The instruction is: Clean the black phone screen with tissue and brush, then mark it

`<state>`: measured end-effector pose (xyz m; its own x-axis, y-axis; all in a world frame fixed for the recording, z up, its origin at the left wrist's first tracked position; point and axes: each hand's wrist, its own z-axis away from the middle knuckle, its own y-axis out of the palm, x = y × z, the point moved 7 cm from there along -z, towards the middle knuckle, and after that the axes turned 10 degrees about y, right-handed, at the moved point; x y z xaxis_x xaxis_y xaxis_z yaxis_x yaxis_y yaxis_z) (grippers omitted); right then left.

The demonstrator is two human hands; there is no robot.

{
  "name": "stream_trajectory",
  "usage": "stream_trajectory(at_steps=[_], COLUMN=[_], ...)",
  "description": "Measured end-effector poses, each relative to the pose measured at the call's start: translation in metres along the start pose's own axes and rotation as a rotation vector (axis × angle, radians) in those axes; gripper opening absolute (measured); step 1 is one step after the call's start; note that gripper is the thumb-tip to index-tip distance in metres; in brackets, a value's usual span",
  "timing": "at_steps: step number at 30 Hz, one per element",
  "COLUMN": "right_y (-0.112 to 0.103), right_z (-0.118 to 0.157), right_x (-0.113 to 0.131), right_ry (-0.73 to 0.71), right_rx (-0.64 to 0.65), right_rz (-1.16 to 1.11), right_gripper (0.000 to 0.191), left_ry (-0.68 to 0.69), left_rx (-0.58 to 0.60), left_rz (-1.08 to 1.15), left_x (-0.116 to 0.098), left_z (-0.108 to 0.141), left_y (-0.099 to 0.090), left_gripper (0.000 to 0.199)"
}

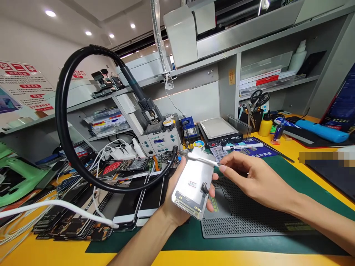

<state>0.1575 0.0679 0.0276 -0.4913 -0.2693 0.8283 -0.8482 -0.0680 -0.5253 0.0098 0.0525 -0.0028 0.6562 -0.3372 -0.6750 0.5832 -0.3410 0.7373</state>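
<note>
Yellow is the desk [66, 253], and a green mat [194, 245] covers much of its front part. Over the left side of the desk, a black hose [62, 136] makes a big loop. A grey mat [244, 223] with small holes lies on the green mat. Toward the back edge of the desk stand a grey station [159, 142] and, to its right, a hot plate [219, 127]. Phone screens [130, 199] lie near the left end of the green mat. The left hand [174, 201] holds a silver panel [184, 179], tilted, above the green mat, near the grey mat's left edge. The right hand [256, 179] pinches narrowly a white tool [203, 159], which lies across the panel's upper part.
</note>
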Motion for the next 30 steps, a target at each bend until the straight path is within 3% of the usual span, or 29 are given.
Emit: stream_trajectory(at_steps=[3, 14, 18, 22, 26, 30], right_y=[-0.004, 0.009, 0.006, 0.012, 0.013, 0.02], right_z=[0.0, 0.003, 0.005, 0.009, 0.011, 0.014], right_x=[-0.001, 0.004, 0.006, 0.009, 0.01, 0.012], right_ry=[0.008, -0.044, -0.064, -0.124, -0.148, -0.189], right_rx=[-0.051, 0.121, 0.084, 0.145, 0.111, 0.165], right_rz=[-0.038, 0.037, 0.046, 0.077, 0.1, 0.104], right_gripper=[0.024, 0.025, 0.024, 0.021, 0.02, 0.018], left_ry=[0.006, 0.004, -0.003, -0.048, -0.05, -0.091], left_rx=[0.006, 0.002, 0.0, 0.044, 0.027, 0.02], left_rz=[-0.009, 0.024, 0.055, 0.092, 0.087, 0.036], left_x=[0.0, -0.001, 0.0, 0.003, 0.005, 0.009], left_z=[-0.001, -0.003, -0.004, -0.005, -0.005, -0.003], left_y=[-0.001, 0.001, -0.002, -0.003, -0.009, -0.013], left_gripper=[0.078, 0.08, 0.079, 0.082, 0.085, 0.087])
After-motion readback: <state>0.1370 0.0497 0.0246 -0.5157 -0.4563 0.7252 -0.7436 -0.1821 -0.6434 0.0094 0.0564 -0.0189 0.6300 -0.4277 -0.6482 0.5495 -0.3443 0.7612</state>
